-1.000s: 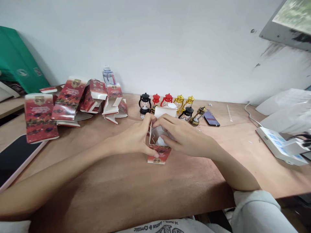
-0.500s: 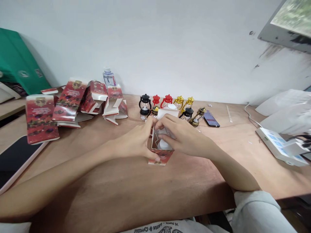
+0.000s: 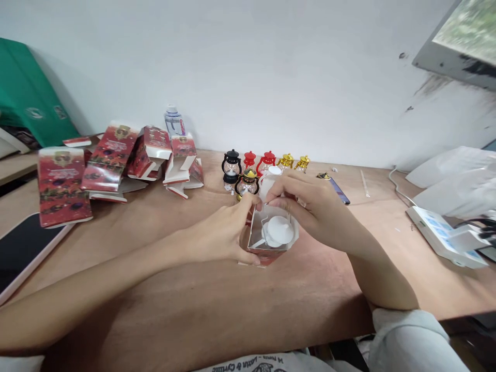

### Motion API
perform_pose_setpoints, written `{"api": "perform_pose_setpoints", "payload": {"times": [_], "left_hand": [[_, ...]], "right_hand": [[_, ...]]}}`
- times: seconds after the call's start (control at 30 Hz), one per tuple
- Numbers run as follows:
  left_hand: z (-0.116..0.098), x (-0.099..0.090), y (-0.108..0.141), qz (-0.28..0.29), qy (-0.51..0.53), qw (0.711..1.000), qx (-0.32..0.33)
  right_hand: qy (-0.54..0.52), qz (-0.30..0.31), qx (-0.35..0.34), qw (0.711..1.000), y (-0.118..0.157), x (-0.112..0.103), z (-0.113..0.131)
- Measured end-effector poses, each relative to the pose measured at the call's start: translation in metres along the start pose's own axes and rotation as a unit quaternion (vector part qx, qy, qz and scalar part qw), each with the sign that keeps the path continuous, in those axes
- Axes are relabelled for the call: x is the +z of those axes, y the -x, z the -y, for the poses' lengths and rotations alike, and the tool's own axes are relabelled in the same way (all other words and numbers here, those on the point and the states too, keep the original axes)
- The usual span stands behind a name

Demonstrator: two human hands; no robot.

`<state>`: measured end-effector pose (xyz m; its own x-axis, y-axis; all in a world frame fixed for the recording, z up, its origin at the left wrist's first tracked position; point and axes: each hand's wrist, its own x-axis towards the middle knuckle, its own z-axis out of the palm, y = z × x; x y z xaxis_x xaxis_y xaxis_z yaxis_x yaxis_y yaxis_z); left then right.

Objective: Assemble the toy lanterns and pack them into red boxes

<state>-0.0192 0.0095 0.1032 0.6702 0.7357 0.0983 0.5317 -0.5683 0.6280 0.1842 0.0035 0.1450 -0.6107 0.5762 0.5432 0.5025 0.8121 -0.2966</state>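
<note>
Pale grey shirt, dark printed lettering, folded right sleeve, bare fingers

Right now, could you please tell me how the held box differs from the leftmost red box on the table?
The held box gapes open toward the camera, showing a white round piece inside; the leftmost box shows its printed red face instead. The left grip holds the held box, while the leftmost box is unheld, overlapping the dark-screened device in view. Both have red printed outsides.
</note>
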Motion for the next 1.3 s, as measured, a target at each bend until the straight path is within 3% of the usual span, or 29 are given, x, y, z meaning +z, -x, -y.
{"api": "perform_pose_setpoints", "payload": {"times": [0.2, 0.53, 0.9, 1.1, 1.3], "left_hand": [[0.007, 0.004, -0.002, 0.003, -0.009, 1.0, -0.005], [0.008, 0.009, -0.002, -0.043, 0.01, 0.995, 0.084], [-0.008, 0.005, 0.001, -0.058, 0.062, 0.996, -0.003], [-0.004, 0.005, 0.001, -0.112, 0.08, 0.99, 0.002], [0.004, 0.005, 0.001, -0.165, 0.063, 0.984, -0.002]], "right_hand": [[0.079, -0.11, -0.041, 0.99, -0.002, 0.004, -0.003], [0.091, -0.14, -0.079, 0.983, -0.003, 0.013, -0.004], [0.104, -0.154, -0.094, 0.978, -0.022, -0.004, 0.006], [0.066, -0.223, -0.058, 0.971, -0.029, -0.005, 0.003], [0.04, -0.255, -0.045, 0.965, -0.036, -0.006, 0.004]]}}
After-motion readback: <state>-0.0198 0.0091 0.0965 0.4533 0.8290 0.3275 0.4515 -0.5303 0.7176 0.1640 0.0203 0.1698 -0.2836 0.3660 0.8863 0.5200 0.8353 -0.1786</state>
